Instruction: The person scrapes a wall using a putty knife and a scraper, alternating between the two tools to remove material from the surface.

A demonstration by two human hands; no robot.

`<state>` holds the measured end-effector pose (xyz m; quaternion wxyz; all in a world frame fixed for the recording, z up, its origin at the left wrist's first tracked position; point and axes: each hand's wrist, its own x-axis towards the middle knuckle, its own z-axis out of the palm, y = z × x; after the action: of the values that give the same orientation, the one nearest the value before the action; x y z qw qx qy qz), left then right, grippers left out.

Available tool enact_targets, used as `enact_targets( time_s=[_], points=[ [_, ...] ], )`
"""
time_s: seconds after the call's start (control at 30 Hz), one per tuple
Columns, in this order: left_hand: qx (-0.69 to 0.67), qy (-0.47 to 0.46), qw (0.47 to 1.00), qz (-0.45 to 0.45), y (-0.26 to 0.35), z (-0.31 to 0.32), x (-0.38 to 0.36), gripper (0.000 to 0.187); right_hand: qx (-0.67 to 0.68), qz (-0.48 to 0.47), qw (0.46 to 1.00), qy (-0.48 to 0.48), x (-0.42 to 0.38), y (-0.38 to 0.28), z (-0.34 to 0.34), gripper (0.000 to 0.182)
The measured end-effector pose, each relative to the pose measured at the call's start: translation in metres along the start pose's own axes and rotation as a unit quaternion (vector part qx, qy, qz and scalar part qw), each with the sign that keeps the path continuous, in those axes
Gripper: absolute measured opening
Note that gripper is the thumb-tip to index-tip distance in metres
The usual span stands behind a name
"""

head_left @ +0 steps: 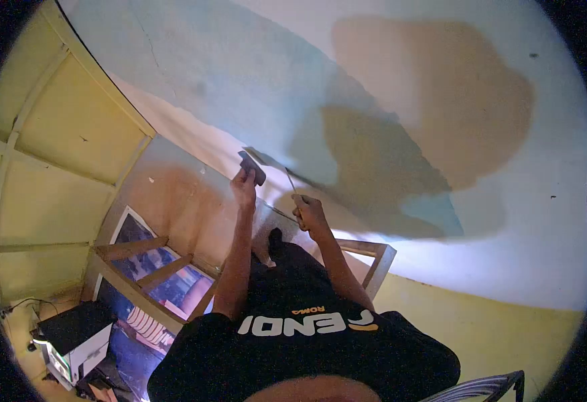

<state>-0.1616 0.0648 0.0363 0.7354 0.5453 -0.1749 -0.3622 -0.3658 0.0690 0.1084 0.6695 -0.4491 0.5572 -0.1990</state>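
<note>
My left hand (pixel 244 190) is raised in front of me, its fingers pinched on a dark grey flat rectangular blade (pixel 252 169) that looks like a putty scraper. To its right and slightly lower, my right hand (pixel 310 213) is closed around the handle of a thin, narrow tool (pixel 291 179), probably a putty knife seen nearly edge-on. The tip of that tool points up and left, towards the scraper. Both tools overlap the wall (pixel 240 74), which has a large bluish-grey patch beside paler areas. Shadows fall over the patch.
A wooden frame (pixel 136 289) stands at the lower left, with another wooden piece (pixel 378 264) right of my body. A black-and-white box-shaped thing (pixel 82 345) sits at the far lower left. Yellow panels (pixel 66 127) with battens line the left side.
</note>
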Motion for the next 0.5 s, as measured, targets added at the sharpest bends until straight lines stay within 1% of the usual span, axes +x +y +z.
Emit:
enact_targets(
  time_s=[0.03, 0.07, 0.13, 0.23, 0.27, 0.37, 0.4, 0.5],
  points=[
    [-0.087, 0.008, 0.996, -0.012, 0.024, 0.006, 0.002, 0.015, -0.015, -0.008, 1.000, 0.015, 0.002, 0.004, 0.006, 0.039],
    [-0.102, 0.000, 0.995, -0.020, 0.030, 0.007, 0.009, 0.017, -0.029, -0.016, 0.999, 0.028, 0.006, 0.003, 0.011, 0.038],
    [-0.132, -0.014, 0.990, -0.041, 0.028, 0.005, 0.013, 0.020, 0.012, 0.006, 0.999, 0.034, -0.008, -0.011, 0.016, 0.040],
    [-0.124, -0.013, 0.992, -0.017, 0.018, 0.016, 0.018, 0.019, 0.046, 0.026, 0.998, 0.044, -0.027, -0.020, 0.018, 0.042],
    [-0.149, 0.017, 0.989, 0.005, 0.016, 0.028, 0.015, 0.015, 0.055, 0.025, 0.997, 0.046, -0.028, -0.023, 0.019, 0.042],
    [0.035, 0.056, 0.995, 0.075, 0.017, 0.038, 0.007, 0.015, 0.024, 0.018, 0.998, 0.052, -0.030, -0.022, 0.024, 0.042],
    [-0.045, 0.075, 0.991, 0.097, 0.019, 0.050, 0.002, 0.017, 0.018, 0.013, 0.998, 0.052, -0.030, -0.022, 0.026, 0.042],
    [0.098, 0.106, 0.986, 0.086, 0.024, 0.055, -0.007, 0.019, 0.014, 0.006, 0.999, 0.051, -0.030, -0.019, 0.026, 0.044]
  ],
)
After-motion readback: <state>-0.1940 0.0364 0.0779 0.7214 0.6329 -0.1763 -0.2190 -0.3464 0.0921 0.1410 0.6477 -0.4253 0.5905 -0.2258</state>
